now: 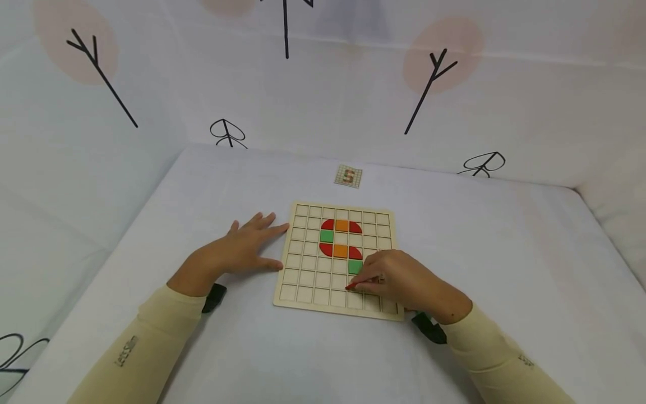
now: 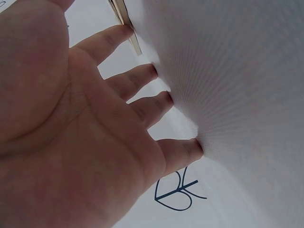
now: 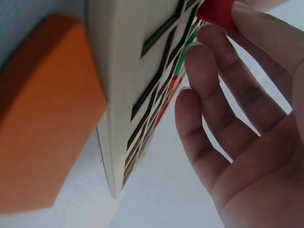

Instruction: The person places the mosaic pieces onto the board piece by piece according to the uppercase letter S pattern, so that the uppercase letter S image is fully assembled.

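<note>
On the white table lies a wooden grid board [image 1: 306,278]. My right hand [image 1: 398,279] pinches a small red piece [image 1: 351,286] between thumb and finger, low over the board's lower squares. In the right wrist view the red piece [image 3: 216,13] shows at the top, partly behind the thumb. Just above it on the board sits a green square [image 1: 355,266]. Farther up are red rounded pieces [image 1: 355,253], orange squares [image 1: 340,251] and another green square [image 1: 327,236]. My left hand [image 1: 244,247] is spread flat, its thumb and index fingertip at the board's left edge.
A small card [image 1: 348,176] with a colored S-shaped pattern on a grid lies beyond the board. An orange piece [image 3: 47,114] is beside the board's edge in the right wrist view. Behind the table hangs a white cloth [image 1: 348,101] with drawn plants.
</note>
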A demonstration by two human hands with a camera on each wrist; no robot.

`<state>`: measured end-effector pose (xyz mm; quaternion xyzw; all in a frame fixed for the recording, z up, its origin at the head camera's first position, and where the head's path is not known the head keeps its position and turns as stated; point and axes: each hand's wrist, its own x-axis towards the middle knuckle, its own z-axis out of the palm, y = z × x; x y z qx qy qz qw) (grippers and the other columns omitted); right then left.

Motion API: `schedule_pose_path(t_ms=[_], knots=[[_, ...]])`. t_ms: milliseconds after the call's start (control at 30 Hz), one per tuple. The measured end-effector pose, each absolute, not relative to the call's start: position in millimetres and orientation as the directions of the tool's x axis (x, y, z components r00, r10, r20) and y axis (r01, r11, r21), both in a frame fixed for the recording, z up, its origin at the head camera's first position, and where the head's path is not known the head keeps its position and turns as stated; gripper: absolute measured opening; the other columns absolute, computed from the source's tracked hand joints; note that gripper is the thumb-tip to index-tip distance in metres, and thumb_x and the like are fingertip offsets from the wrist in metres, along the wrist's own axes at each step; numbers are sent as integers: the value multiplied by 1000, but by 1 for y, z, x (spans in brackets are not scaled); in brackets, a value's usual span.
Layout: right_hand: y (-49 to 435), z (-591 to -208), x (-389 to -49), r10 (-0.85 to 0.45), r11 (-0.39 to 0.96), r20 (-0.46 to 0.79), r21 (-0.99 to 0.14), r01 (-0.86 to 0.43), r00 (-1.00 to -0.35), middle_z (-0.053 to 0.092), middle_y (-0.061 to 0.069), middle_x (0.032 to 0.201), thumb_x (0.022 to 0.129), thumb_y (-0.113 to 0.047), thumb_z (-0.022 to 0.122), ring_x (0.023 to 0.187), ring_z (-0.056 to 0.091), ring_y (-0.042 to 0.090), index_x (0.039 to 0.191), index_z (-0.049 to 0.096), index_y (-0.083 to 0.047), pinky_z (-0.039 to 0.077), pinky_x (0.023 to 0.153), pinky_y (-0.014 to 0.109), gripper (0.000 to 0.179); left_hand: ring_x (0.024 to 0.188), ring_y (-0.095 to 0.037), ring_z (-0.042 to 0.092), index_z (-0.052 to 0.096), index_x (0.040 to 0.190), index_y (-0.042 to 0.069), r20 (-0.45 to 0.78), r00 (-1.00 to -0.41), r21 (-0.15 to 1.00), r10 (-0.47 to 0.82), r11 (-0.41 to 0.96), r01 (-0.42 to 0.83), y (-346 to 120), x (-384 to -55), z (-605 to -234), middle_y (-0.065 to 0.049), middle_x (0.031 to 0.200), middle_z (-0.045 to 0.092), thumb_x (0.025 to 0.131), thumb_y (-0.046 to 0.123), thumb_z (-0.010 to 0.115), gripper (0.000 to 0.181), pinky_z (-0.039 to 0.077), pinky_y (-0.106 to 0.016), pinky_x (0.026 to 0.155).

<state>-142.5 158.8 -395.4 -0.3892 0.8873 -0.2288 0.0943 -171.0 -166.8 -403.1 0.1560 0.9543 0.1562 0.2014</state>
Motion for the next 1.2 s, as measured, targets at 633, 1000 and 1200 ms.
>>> schedule_pose_path(t_ms=[633,1000,1200], knots=[[161,-401,-143,-735,607,33,-415,-678,-677,63,-12,89,82,-11,82,79,56,1,100,82,-18,52,69,18,19,157,-36,2,28,159,28,-338,-869,361,361,903,235,-165,-172,-401,-9,169,12,86,46,76,89,2,-69,120],[157,-401,-142,-730,611,45,-404,-680,-682,63,-9,88,82,-10,82,75,54,2,99,82,-17,49,64,16,18,157,-36,1,28,159,29,-336,-868,364,365,901,238,-167,-172,-402,-9,170,11,86,46,76,89,1,-69,120],[156,-402,-142,-721,619,34,-415,-666,-692,62,-10,88,83,-10,81,75,53,2,99,82,-18,49,64,16,18,157,-36,1,28,159,29,-334,-868,368,367,899,238,-168,-173,-404,-9,170,11,86,46,77,90,1,-69,120]])
